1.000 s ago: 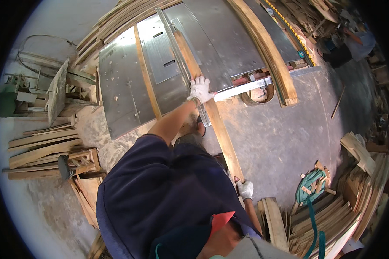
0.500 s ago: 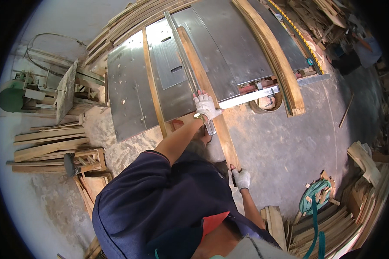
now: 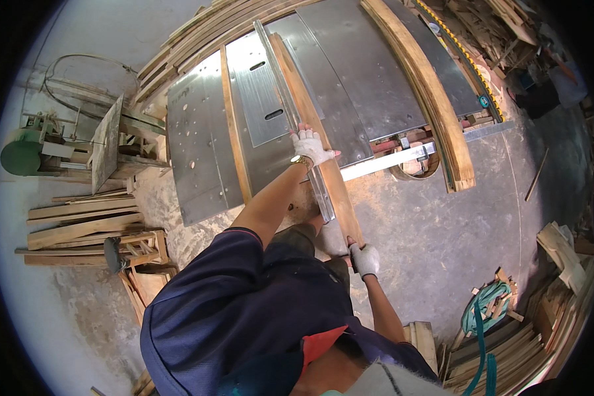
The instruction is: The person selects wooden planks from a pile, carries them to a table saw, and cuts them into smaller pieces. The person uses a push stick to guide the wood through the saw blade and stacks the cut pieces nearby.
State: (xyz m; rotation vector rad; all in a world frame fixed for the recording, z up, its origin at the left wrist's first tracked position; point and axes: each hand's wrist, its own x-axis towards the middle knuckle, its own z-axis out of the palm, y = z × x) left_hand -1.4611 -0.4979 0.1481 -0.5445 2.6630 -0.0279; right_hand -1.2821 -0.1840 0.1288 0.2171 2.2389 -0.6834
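A long wooden board (image 3: 333, 181) lies along a metal fence (image 3: 280, 76) on a steel machine table (image 3: 336, 72), its near end reaching past the table edge toward me. My left hand (image 3: 312, 146), in a pale fingerless glove and with a watch at the wrist, rests flat across the board and fence, fingers spread. At the board's near end, my right hand (image 3: 365, 259), gloved likewise, closes around the wood with the thumb on top. Its other fingers are partly hidden beneath.
A thin wood strip (image 3: 234, 125) lies left of the fence, and a stack of planks (image 3: 429, 86) sits at the table's right. A metal rail (image 3: 389, 162) runs along the near edge. Lumber piles (image 3: 86, 221) and a green machine (image 3: 21, 157) stand left. Green strap (image 3: 487, 307) lies right.
The board has slid a little farther along the fence, away from me. My right hand has moved forward with its near end. My left hand stays spread over the board and fence.
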